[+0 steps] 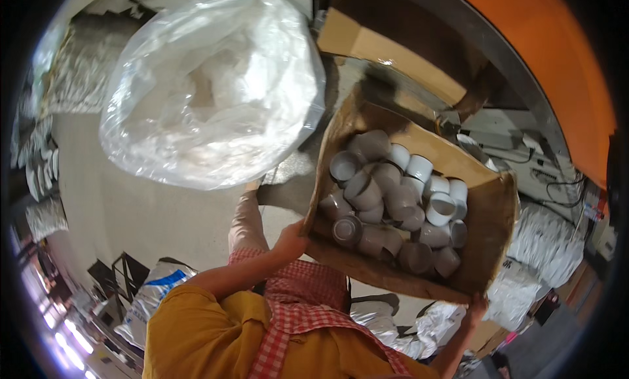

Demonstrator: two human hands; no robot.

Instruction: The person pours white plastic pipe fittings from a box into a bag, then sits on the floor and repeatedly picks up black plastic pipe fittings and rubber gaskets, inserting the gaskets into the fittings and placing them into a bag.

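We clamp the carton [491,215] by its near corners, left hand [290,240] and right hand [477,307] | long axis left-right | plastic bag [131,133] ahead-left, nearer left hand

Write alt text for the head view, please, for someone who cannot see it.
A person's left hand and right hand hold an open brown cardboard box containing grey and white cylindrical cup-like pieces. A large, round-mouthed translucent plastic bag is open at upper left.

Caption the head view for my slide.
Left hand and right hand hold an open cardboard box of gray and white cup-shaped pieces, with a translucent plastic bag to its left.
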